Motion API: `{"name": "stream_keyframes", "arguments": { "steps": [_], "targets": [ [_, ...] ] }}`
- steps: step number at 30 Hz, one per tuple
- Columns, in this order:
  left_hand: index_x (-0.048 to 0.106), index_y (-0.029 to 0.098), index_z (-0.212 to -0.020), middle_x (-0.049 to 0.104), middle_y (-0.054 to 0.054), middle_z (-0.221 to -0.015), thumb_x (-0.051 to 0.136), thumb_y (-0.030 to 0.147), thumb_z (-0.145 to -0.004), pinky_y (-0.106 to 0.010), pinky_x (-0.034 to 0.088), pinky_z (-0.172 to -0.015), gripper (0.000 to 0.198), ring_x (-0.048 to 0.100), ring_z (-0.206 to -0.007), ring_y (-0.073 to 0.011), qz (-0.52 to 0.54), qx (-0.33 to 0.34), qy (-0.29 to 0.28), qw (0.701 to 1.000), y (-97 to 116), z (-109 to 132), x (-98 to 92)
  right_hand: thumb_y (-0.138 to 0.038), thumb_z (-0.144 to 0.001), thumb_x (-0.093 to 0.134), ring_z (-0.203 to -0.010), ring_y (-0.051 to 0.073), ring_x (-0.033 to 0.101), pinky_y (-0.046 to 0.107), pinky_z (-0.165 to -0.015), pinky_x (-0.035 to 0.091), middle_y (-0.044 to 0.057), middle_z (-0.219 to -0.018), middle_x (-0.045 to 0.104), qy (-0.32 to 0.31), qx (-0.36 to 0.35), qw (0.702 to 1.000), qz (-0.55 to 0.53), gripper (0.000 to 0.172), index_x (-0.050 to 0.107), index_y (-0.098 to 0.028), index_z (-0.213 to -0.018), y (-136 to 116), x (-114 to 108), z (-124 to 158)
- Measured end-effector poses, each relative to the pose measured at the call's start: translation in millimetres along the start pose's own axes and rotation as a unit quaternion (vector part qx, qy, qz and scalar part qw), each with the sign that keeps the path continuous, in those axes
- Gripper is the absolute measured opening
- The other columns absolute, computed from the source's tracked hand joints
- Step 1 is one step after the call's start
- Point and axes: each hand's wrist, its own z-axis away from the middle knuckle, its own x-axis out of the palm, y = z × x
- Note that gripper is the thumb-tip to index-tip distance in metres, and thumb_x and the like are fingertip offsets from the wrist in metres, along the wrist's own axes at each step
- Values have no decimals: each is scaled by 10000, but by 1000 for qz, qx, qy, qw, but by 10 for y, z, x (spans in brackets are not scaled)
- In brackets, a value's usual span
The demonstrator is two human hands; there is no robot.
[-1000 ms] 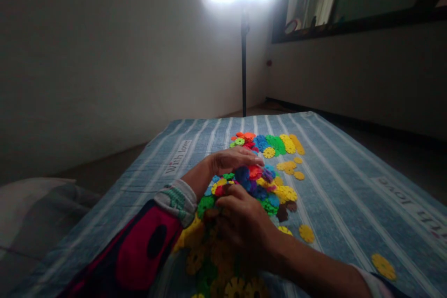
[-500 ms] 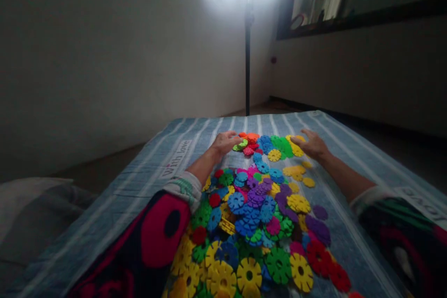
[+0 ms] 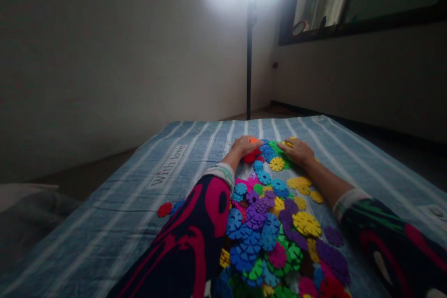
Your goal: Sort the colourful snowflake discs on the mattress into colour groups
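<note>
Notched plastic flower discs in many colours lie in a long heap [image 3: 256, 216] on a striped blue cloth. At the heap's far end, my left hand [image 3: 245, 145] rests against orange and red discs [image 3: 252, 156], its fingers stretched over them and partly hidden. Across from it, my right hand [image 3: 298, 150] lies with extended fingers on yellow and green discs at the far right edge. Between my hands are blue discs [image 3: 268, 152] and a yellow disc [image 3: 277, 164]. Neither hand lifts anything that I can see.
The striped cloth [image 3: 139, 186] has "With love" printed on its left side. A red disc [image 3: 165, 209] lies apart on the left, beside my sleeve. Beyond the far edge stands a lamp on a black pole [image 3: 249, 70]. Grey fabric [image 3: 31, 214] is at the lower left.
Both hands have moved inward, nearing each other around the far discs. The orange, red and yellow discs there are now more covered. My left sleeve has swung right over the heap.
</note>
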Motion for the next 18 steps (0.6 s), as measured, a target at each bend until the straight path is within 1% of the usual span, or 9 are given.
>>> {"name": "stream_keyframes", "arguments": {
  "steps": [3, 6, 7, 9, 11, 13, 14, 17, 18],
  "targets": [
    [702, 214, -677, 711, -54, -787, 694, 524, -660, -321, 470, -790, 311, 649, -884, -268, -75, 38, -23, 996, 64, 108, 12, -652, -843, 455, -1072, 299, 614, 369, -864, 441, 126, -1173, 679, -20, -11, 1000, -8, 578, 704, -227, -1146, -130, -9, 87],
    [701, 216, -684, 698, -41, -784, 680, 491, -673, -315, 465, -758, 276, 642, -838, -250, -99, 32, -10, 995, 151, 286, 18, -620, -833, 474, -1042, 302, 622, 360, -824, 447, 122, -1130, 694, -11, 4, 999, -48, 552, 704, -216, -1132, -325, -13, 227],
    [697, 217, -677, 688, -31, -754, 680, 470, -678, -307, 463, -749, 254, 639, -836, -242, -72, 12, -5, 997, 183, 352, 22, -604, -829, 479, -1009, 296, 632, 353, -805, 451, 113, -1076, 709, -7, 12, 997, -75, 526, 716, -213, -1090, -398, -12, 278],
    [685, 214, -651, 658, -13, -676, 691, 413, -683, -284, 459, -718, 202, 633, -839, -225, 35, -62, 11, 997, 248, 486, 37, -562, -816, 489, -914, 273, 647, 337, -763, 458, 81, -918, 726, 1, 24, 988, -150, 451, 739, -207, -941, -544, -7, 380],
    [670, 202, -641, 630, -7, -625, 689, 385, -701, -269, 454, -660, 193, 631, -801, -208, 136, -133, 23, 981, 315, 617, 55, -523, -773, 531, -833, 252, 642, 327, -731, 466, 49, -772, 704, 3, 42, 961, -272, 381, 722, -194, -765, -686, 3, 474],
    [655, 186, -660, 615, -9, -602, 657, 407, -744, -269, 447, -589, 237, 626, -701, -188, 191, -172, 23, 966, 386, 735, 65, -491, -722, 582, -797, 239, 638, 321, -714, 479, 34, -703, 680, -1, 68, 918, -390, 329, 681, -183, -664, -819, 8, 563],
    [647, 177, -675, 613, -11, -598, 636, 419, -765, -270, 446, -560, 258, 618, -646, -176, 210, -181, 19, 961, 425, 786, 63, -477, -705, 599, -782, 234, 640, 319, -703, 487, 32, -688, 674, -4, 81, 899, -431, 310, 666, -179, -650, -882, 3, 607],
    [623, 157, -712, 620, -19, -606, 608, 405, -795, -266, 464, -529, 262, 602, -558, -147, 271, -204, 9, 941, 562, 914, 4, -452, -713, 592, -710, 219, 653, 314, -637, 512, 31, -648, 666, -19, 101, 863, -494, 280, 643, -178, -690, -1050, -68, 757],
    [613, 153, -717, 618, -19, -607, 608, 391, -797, -262, 470, -526, 251, 597, -545, -138, 288, -208, 9, 934, 616, 956, -39, -436, -701, 607, -685, 218, 656, 315, -611, 517, 28, -635, 663, -29, 108, 839, -532, 258, 637, -181, -714, -1099, -115, 814]
  ]
}}
